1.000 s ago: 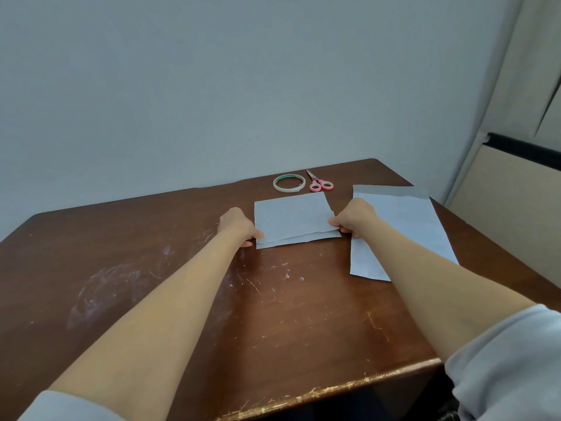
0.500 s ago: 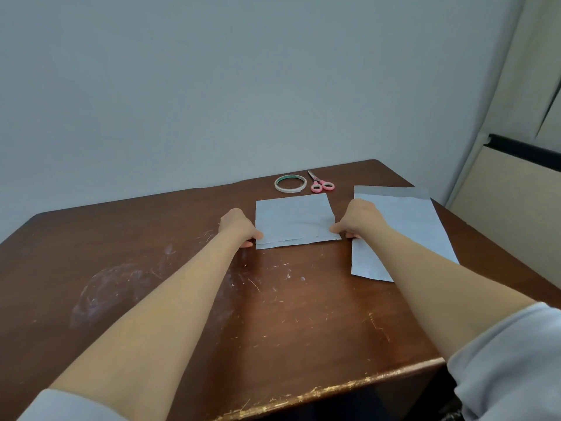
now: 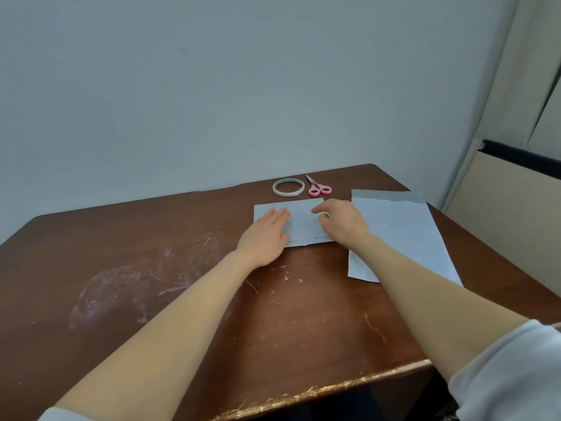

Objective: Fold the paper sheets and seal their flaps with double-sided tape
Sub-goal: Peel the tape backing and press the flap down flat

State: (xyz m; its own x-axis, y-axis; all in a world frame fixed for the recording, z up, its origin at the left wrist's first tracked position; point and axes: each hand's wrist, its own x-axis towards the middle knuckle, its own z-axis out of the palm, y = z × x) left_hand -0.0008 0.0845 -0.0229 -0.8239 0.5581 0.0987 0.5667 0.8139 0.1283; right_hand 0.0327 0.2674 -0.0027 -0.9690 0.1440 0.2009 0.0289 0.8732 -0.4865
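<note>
Grey wall (image 3: 212, 86) noted behind; a beige panel with a dark top rail (image 3: 516, 192) is seen at the right. Dark brown wooden table (image 3: 151, 299) recorded, its top scratched and smeared with whitish marks, its near edge chipped. A stack of unfolded pale sheets (image 3: 400, 232) is laid flat at the table's right side, its near corner hidden by the right forearm. The folded sheet (image 3: 303, 221) is placed just left of that stack, towards the far middle of the table; it is pale blue-grey, lies flat, and a lower layer is seen projecting along its near edge. Its left part is covered by the left hand (image 3: 267, 235), laid flat with fingers straight and together. Its right part is covered by the right hand (image 3: 343, 223), fingers loosely bent, with no grip on the paper observed. Beyond the sheet, a tape roll (image 3: 288, 187) and pink-handled scissors (image 3: 318, 188) are set side by side, untouched
</note>
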